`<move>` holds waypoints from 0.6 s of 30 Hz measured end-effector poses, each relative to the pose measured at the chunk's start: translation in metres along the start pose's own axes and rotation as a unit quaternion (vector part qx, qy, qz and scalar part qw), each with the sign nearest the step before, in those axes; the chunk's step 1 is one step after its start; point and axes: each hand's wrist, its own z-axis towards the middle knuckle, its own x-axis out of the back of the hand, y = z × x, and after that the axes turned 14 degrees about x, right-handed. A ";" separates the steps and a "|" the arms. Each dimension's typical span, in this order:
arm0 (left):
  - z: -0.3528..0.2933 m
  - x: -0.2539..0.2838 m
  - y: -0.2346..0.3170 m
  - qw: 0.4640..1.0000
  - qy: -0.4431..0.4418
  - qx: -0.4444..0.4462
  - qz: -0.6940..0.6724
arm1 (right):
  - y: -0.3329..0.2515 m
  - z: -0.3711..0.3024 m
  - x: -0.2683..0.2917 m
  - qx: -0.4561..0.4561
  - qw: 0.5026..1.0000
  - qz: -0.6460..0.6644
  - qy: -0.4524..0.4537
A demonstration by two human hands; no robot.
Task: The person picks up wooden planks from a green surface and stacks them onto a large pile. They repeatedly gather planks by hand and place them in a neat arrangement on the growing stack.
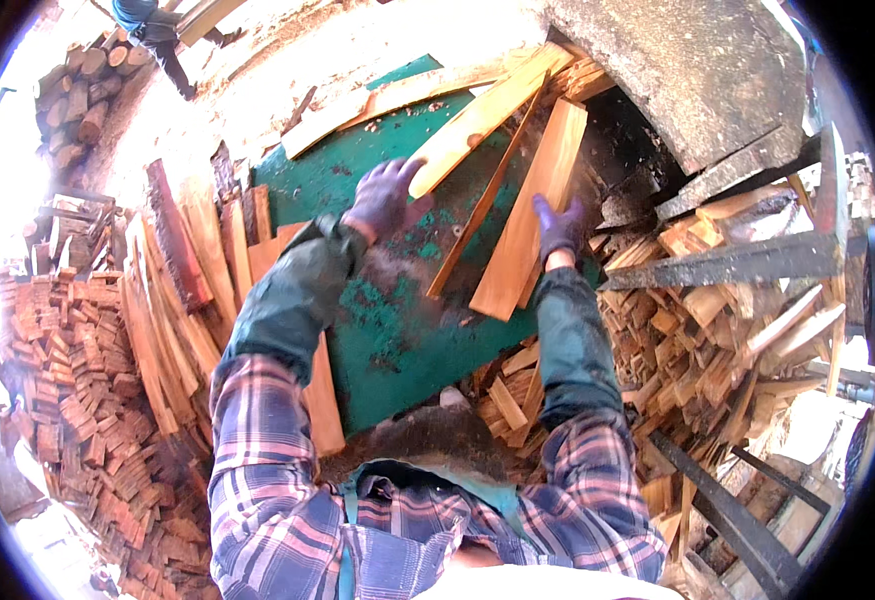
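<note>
Both my hands wear purple gloves over a green table [377,345] strewn with boards. My left hand [387,195] is open, fingers and thumb apart, at the near end of a long pale board [482,120]; whether it touches the wood is hard to tell. On the right, my right hand [560,228] holds the right edge of a wide flat board [532,220], thumb over its top, other fingers partly hidden. Between these two boards lies a narrow, darker strip of wood [487,200], slanting toward me.
Long slabs [182,270] lean along the table's left side, beside a stack of split wood [77,390]. Cut pieces [677,330] heap at right near a metal bar [727,262]. A large dusty panel [697,80] stands far right. Another person [157,35] carries timber far left.
</note>
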 end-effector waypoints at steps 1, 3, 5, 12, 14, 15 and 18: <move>0.034 -0.011 0.012 1.000 0.010 0.011 0.005 | 0.006 0.005 -0.005 0.021 0.999 -0.022 0.017; 0.086 -0.039 0.038 0.996 -0.027 0.079 0.028 | 0.016 0.009 -0.008 0.024 0.999 0.046 0.008; 0.114 -0.062 0.055 0.985 -0.027 0.160 0.055 | 0.022 0.011 -0.004 -0.006 0.995 0.089 -0.036; 0.062 -0.063 0.031 0.960 -0.081 0.197 -0.181 | -0.005 0.013 -0.005 -0.035 0.977 0.187 -0.097; 0.012 -0.063 0.030 0.811 -0.214 0.214 -0.500 | -0.025 -0.005 -0.022 -0.110 0.946 0.269 -0.144; -0.013 -0.061 0.029 0.789 -0.212 0.233 -0.528 | -0.037 -0.018 -0.033 -0.080 0.958 0.177 -0.209; -0.089 -0.053 0.022 0.724 -0.172 0.302 -0.596 | -0.068 -0.077 -0.072 -0.034 0.949 0.178 -0.257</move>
